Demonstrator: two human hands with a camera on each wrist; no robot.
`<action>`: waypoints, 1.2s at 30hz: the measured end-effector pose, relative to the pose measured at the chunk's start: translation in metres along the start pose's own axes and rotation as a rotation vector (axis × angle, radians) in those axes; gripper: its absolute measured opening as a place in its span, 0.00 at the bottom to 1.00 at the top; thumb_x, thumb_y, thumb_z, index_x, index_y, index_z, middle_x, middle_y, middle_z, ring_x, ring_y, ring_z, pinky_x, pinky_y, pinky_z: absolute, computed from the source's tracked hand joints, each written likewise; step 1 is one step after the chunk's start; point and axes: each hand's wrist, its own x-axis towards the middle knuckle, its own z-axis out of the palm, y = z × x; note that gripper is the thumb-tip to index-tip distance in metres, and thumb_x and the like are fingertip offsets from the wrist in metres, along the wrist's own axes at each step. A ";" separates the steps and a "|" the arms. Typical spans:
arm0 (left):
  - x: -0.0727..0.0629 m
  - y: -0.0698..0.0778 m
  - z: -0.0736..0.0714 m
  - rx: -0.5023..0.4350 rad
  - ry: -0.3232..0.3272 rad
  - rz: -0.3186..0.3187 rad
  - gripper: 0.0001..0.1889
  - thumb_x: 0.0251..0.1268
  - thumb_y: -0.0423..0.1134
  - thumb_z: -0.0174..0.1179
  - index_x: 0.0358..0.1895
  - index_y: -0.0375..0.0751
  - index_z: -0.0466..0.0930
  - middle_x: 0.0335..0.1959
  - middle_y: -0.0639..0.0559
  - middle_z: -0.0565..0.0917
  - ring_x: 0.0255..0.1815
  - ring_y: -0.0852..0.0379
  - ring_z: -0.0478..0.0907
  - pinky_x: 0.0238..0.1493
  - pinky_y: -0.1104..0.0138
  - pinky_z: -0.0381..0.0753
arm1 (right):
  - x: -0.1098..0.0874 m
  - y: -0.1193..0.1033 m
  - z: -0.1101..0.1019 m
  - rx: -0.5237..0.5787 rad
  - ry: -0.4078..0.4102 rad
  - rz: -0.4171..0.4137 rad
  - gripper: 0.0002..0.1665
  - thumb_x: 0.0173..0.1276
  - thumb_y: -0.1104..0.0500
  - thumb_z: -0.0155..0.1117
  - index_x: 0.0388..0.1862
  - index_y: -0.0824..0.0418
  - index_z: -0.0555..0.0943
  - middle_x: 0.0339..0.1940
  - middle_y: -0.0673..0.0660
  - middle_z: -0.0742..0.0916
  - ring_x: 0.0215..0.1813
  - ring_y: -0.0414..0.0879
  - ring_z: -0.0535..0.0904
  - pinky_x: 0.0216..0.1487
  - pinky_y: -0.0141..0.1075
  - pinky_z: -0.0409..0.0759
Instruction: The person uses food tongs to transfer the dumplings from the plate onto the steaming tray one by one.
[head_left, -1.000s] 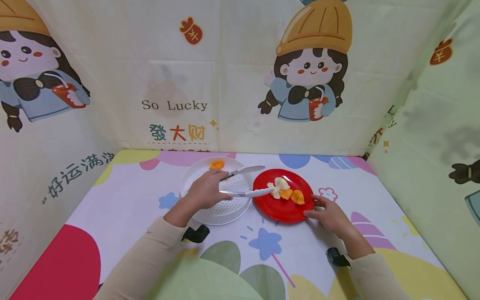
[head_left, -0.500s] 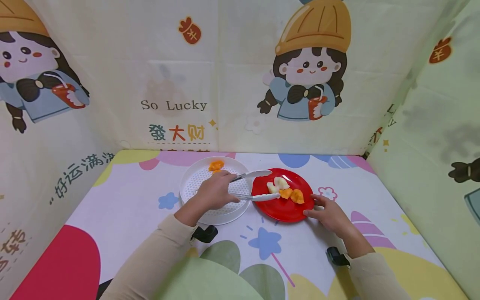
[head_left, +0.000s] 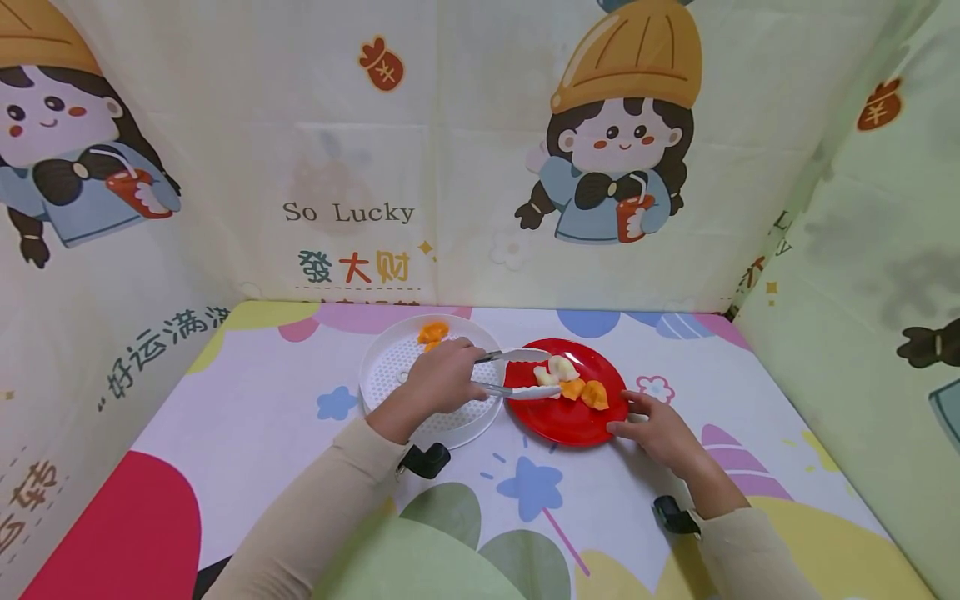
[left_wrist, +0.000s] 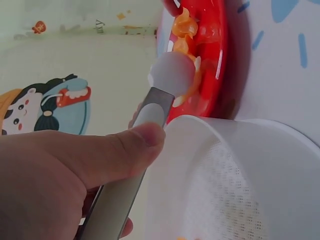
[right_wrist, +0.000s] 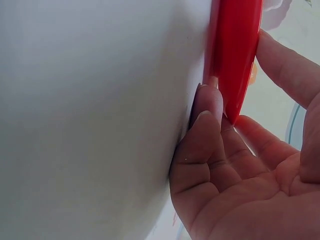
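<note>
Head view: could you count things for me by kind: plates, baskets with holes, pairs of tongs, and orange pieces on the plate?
Red plate: 1
White basket with holes: 1
Pair of tongs: 1
Orange pieces on the plate: 2
Total: 5

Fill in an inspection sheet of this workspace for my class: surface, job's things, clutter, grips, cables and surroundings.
Surface: tabletop with a colourful printed pattern.
Job's things: red plate bearing white pieces and two orange pieces; white basket beside it, with more orange pieces inside; tongs, tips apart over the plate.
Clutter: nothing seen.
Grips: left grip holds the tongs; right grip holds the plate's rim.
Cables: nothing seen.
Surroundings: pale backdrop with printed cartoons and writing.
</note>
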 end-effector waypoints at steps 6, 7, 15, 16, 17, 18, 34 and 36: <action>0.006 0.006 -0.002 0.024 -0.036 -0.002 0.31 0.52 0.49 0.77 0.61 0.44 0.82 0.49 0.48 0.80 0.44 0.54 0.74 0.38 0.63 0.84 | 0.000 -0.001 0.000 0.000 -0.003 -0.002 0.53 0.61 0.49 0.75 0.78 0.66 0.59 0.70 0.73 0.68 0.66 0.69 0.66 0.47 0.48 0.85; 0.006 0.007 -0.002 0.028 -0.044 -0.003 0.31 0.53 0.49 0.77 0.61 0.44 0.82 0.49 0.48 0.80 0.43 0.54 0.74 0.39 0.63 0.84 | -0.001 -0.001 0.000 0.000 -0.004 -0.003 0.53 0.61 0.49 0.75 0.78 0.66 0.59 0.70 0.73 0.68 0.66 0.69 0.66 0.47 0.48 0.85; 0.005 0.008 -0.002 0.023 -0.058 0.003 0.29 0.54 0.49 0.76 0.60 0.45 0.82 0.48 0.49 0.80 0.42 0.55 0.73 0.38 0.64 0.83 | -0.002 -0.002 0.000 0.001 -0.004 -0.006 0.53 0.61 0.49 0.75 0.78 0.65 0.59 0.70 0.73 0.68 0.66 0.69 0.66 0.47 0.48 0.85; 0.004 0.007 -0.002 0.014 -0.057 0.002 0.28 0.54 0.49 0.76 0.60 0.46 0.83 0.48 0.49 0.80 0.43 0.55 0.73 0.38 0.64 0.83 | -0.002 -0.002 0.000 0.001 -0.003 -0.007 0.53 0.61 0.49 0.76 0.78 0.65 0.59 0.70 0.73 0.68 0.66 0.69 0.66 0.47 0.48 0.85; 0.004 0.006 -0.002 0.008 -0.056 0.002 0.28 0.55 0.49 0.76 0.60 0.46 0.83 0.48 0.49 0.80 0.43 0.55 0.73 0.39 0.64 0.82 | -0.002 -0.001 0.000 0.001 -0.003 -0.007 0.53 0.61 0.49 0.76 0.78 0.65 0.59 0.71 0.73 0.68 0.66 0.69 0.67 0.47 0.48 0.85; 0.003 0.006 -0.002 0.003 -0.054 0.003 0.28 0.55 0.49 0.76 0.60 0.46 0.83 0.49 0.50 0.80 0.43 0.55 0.73 0.39 0.64 0.82 | -0.002 -0.001 0.000 0.001 -0.001 -0.007 0.53 0.61 0.49 0.76 0.78 0.65 0.59 0.71 0.73 0.68 0.66 0.69 0.67 0.47 0.48 0.85; -0.020 -0.020 -0.024 -0.038 0.057 0.024 0.30 0.55 0.46 0.76 0.63 0.45 0.81 0.54 0.50 0.81 0.48 0.52 0.75 0.42 0.60 0.82 | 0.000 0.000 0.001 -0.004 0.003 -0.011 0.53 0.61 0.49 0.76 0.77 0.66 0.60 0.70 0.73 0.68 0.65 0.69 0.67 0.46 0.48 0.85; -0.024 -0.025 -0.028 -0.026 0.072 0.023 0.30 0.56 0.46 0.76 0.63 0.44 0.80 0.56 0.49 0.81 0.50 0.51 0.75 0.44 0.58 0.81 | 0.000 0.000 0.001 -0.009 0.005 -0.011 0.53 0.61 0.49 0.75 0.77 0.66 0.60 0.70 0.73 0.68 0.66 0.69 0.67 0.46 0.48 0.85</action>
